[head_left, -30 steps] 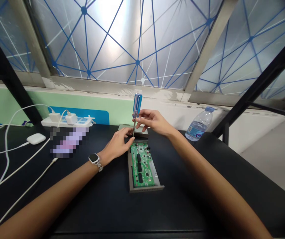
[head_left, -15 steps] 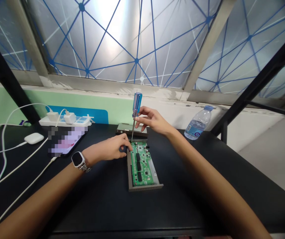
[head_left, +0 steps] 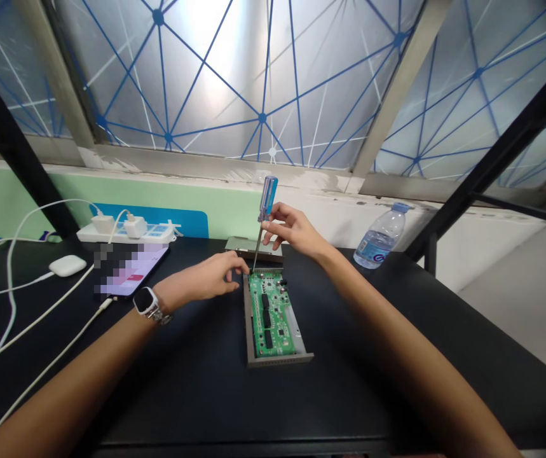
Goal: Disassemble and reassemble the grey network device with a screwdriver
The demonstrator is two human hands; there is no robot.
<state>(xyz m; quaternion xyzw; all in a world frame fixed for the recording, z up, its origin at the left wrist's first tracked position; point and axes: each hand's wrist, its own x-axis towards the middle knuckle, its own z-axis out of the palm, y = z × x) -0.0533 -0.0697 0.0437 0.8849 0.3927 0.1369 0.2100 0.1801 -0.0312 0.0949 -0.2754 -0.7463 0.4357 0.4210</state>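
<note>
Right hand (head_left: 292,230) is closed on the screwdriver (head_left: 267,197), fingertips pinching low on the blue handle, just above the shaft. Tool's long axis runs near-vertical, top tipped a bit right & away. Its tip lands at the far-left corner of the green PCB (head_left: 273,315).

PCB sits in an open grey metal case (head_left: 277,360), flat on the black table (head_left: 206,394), long side running away from the person, dead centre in front.

Left hand (head_left: 208,278) comes in low from the left, fingers loosely curled. Thumb & forefinger are right at that same corner, touching or just beside the case rim. Can't tell if it pinches anything small or only steadies.

So both hands meet at one spot, the far-left corner: left hand beside the tip at board level, right hand above it on the handle.

Grey cover plate (head_left: 244,244) lies just beyond the case, behind the shaft. Water bottle (head_left: 378,240) stands far right, well apart. On the left: phone (head_left: 132,270), white earbud case (head_left: 67,265), power strip (head_left: 124,232) w/ chargers & cables. Smartwatch (head_left: 146,303) on the left wrist.
</note>
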